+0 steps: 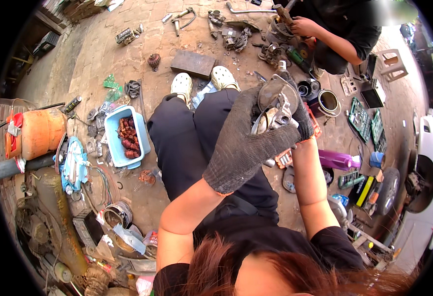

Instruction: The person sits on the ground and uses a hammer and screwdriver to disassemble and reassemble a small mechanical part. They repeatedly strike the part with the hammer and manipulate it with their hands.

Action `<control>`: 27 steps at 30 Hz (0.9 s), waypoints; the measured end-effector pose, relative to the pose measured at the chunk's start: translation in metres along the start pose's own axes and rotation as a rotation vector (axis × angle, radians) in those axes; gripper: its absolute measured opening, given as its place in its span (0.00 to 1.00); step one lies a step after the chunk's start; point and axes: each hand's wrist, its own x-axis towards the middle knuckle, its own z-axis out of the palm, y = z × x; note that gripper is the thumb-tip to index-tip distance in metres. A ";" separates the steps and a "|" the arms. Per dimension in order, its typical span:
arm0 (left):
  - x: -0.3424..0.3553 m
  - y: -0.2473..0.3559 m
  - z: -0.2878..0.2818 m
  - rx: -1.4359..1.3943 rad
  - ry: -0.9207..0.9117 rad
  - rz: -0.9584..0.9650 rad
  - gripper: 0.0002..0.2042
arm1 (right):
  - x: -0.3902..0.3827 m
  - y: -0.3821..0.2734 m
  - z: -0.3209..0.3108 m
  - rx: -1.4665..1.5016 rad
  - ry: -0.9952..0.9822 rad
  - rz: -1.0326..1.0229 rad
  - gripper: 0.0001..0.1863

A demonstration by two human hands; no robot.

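Both my hands wear dark grey knit gloves and are raised over my lap. Between them is a metal machine part (pixel 277 94) with a round, worn disc-like face and a shiny cast bracket below it. My left hand (pixel 240 150) is closed around its left and lower side, with the thumb along the bottom. My right hand (pixel 304 122) grips it from the right; most of those fingers are hidden behind the part. A light blue plastic tub (pixel 144 143) with copper-coloured wound coils (pixel 127 137) stands left of my knees.
A dark rectangular block (pixel 193 64) lies before my shoes. At the far right, a person (pixel 342 42) holds a hammer (pixel 283 15) over metal parts. An orange gas cylinder (pixel 43 132) stands left. Green tool cases (pixel 359 120), a purple bottle (pixel 336 160) and a tyre (pixel 388 191) lie right.
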 end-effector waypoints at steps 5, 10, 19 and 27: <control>0.003 -0.006 -0.002 -0.051 0.003 -0.002 0.25 | 0.005 0.006 -0.005 -0.028 -0.008 -0.018 0.23; 0.004 -0.009 -0.001 -0.076 -0.002 0.008 0.23 | 0.011 0.006 -0.019 0.148 -0.143 0.063 0.26; 0.006 -0.025 -0.034 -0.956 -0.173 -0.144 0.19 | 0.008 0.004 -0.018 -0.243 0.080 -0.298 0.23; -0.019 -0.026 -0.048 -0.789 -0.240 -0.013 0.25 | -0.027 -0.030 -0.019 -0.503 -0.262 -0.322 0.26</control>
